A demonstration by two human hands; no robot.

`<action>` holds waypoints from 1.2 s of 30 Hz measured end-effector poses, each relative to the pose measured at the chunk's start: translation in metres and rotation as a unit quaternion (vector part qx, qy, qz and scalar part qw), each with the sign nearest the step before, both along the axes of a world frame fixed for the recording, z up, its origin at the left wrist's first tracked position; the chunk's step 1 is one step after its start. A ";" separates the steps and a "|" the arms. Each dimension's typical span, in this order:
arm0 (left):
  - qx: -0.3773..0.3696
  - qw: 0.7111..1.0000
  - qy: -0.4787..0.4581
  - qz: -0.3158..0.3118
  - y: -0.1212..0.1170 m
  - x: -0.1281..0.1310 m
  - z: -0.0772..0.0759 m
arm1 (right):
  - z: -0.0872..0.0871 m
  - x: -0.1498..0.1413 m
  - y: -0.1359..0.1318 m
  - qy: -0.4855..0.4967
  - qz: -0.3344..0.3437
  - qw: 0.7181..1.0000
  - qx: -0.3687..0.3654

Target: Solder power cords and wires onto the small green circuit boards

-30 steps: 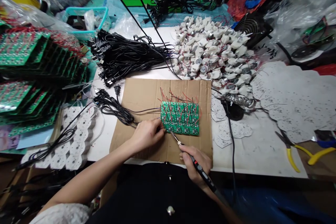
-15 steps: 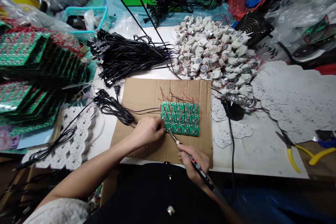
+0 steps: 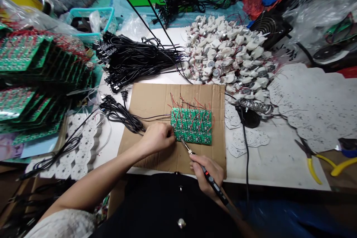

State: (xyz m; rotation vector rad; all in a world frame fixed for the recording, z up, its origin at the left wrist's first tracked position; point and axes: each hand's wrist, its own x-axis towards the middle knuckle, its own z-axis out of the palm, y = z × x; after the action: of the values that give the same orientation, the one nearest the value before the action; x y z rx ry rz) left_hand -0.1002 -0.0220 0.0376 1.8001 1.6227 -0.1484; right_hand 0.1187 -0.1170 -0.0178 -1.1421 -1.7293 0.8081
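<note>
A green circuit board with red and black wires lies on a piece of cardboard. My right hand is closed around a soldering iron with a small red light on its handle. The iron's tip meets the board's lower left edge, or hovers just over it. At the same corner my left hand is pinched; whatever its fingertips hold is hidden. A coiled black power cord lies left of the board, and its thin leads run to the board's left side.
Stacked green boards rise at the left. Bundled black cords and a heap of white motor parts lie behind the cardboard. Right of it are a solder spiral or coil stand, white panels and yellow-handled pliers.
The soldering iron's tip has shifted slightly right along the board's lower edge. My left hand stays pinched at the corner, with hardly any movement.
</note>
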 end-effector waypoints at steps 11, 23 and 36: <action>-0.004 1.000 -0.011 0.008 0.002 0.001 0.003 | 0.002 0.001 0.000 -0.007 -0.011 1.000 -0.008; -0.003 1.000 -0.016 0.006 0.002 -0.001 0.000 | 0.002 0.001 -0.001 -0.001 -0.010 1.000 -0.015; 0.070 0.996 0.049 -0.032 -0.005 -0.001 0.010 | -0.014 0.003 -0.005 0.056 -0.051 0.997 -0.021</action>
State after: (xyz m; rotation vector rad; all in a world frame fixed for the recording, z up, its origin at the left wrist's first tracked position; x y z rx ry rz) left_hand -0.1015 -0.0269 0.0478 1.9798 1.6814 -0.1566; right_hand 0.1220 -0.1223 -0.0318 -1.1817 -1.5545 0.8337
